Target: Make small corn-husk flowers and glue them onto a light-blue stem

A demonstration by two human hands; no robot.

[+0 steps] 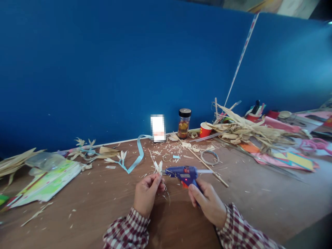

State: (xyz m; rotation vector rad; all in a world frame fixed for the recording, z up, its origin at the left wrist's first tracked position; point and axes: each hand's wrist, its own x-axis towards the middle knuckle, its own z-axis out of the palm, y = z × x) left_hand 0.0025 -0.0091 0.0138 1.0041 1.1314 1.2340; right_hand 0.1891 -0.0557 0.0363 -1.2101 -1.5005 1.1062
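Observation:
Between the thumb and fingers of my left hand [147,193] is a small pale flower [158,168] that looks made of corn husk, its petals pointing up. My right hand [207,200] is wrapped round the handle of a blue glue gun [181,172], whose small red light is on. A clear glue stick [204,171] juts from the gun's back end. The nozzle points left and meets the flower's base; whether it touches I cannot tell. Left of my hands, a similar husk flower [122,156] lies beside a light blue ribbon [140,152].
Husk scraps litter the brown table [93,211]. Along the blue partition [129,69] stand a dark-lidded jar [183,125] and a red paper cup [205,130]. Dried husks [246,129] are heaped at right, near a tape roll [209,157] and a thin stick [207,167]. A painted sheet [57,180] lies left.

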